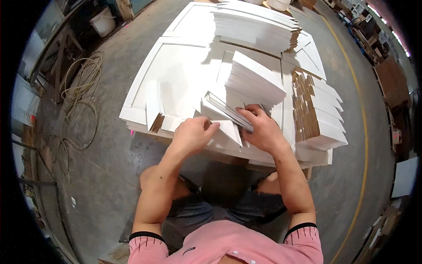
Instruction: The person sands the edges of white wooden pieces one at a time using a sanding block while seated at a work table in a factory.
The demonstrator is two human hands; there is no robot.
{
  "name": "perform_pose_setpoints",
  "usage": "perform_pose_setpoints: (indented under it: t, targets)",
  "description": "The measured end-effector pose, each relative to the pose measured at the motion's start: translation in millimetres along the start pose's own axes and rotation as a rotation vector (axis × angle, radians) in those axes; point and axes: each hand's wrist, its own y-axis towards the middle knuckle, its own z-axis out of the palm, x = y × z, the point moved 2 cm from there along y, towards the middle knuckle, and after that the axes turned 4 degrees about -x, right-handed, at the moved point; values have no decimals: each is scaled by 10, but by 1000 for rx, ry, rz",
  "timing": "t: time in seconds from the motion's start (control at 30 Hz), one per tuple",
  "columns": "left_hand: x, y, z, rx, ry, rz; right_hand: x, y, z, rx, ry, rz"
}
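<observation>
My right hand (pixel 263 130) grips a small bundle of thin white panels (pixel 225 108), thumb on the near side and fingers round the far side. The bundle leans at a slant. Left of it, my left hand (pixel 193 133) is curled, thumb and fingers at the edge of a single white panel (pixel 229 130); part of its grip is hidden. Just beyond my right hand stands a fanned stack of white panels (pixel 255 77). A smaller set of upright white pieces (pixel 154 105) with brown edges stands left of my left hand.
Everything rests on large white framed door panels (pixel 176 64) stacked as a work surface. A long row of white panels (pixel 255 28) stands at the back, and another stack with brown edges (pixel 323 116) at the right. A coiled hose (pixel 83 79) and a white bucket (pixel 103 21) are on the floor.
</observation>
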Motion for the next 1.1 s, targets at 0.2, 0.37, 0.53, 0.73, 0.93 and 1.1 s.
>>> perform_pose_setpoints:
  t: [0.2, 0.37, 0.53, 0.73, 0.93, 1.1]
  targets:
    - [-54, -17, -50, 25, 45, -29, -79, -9, 77, -190, -25, -92]
    - [-63, 6, -196, 49, -196, -153, -55, 11, -21, -392, 174, -43]
    - [-412, -101, -18, -230, -1136, 9, 377, -33, -55, -595, -9, -429]
    - [-400, 21, -1, -221, -1452, 52, 744, -32, -24, -439, 332, -344]
    - [-418, -83, 40, -158, -1269, 5, 598, 68, -67, -184, 696, 106]
    - [-500, -53, 45, -6, -1512, -96, 374, 142, -54, -200, 619, 96]
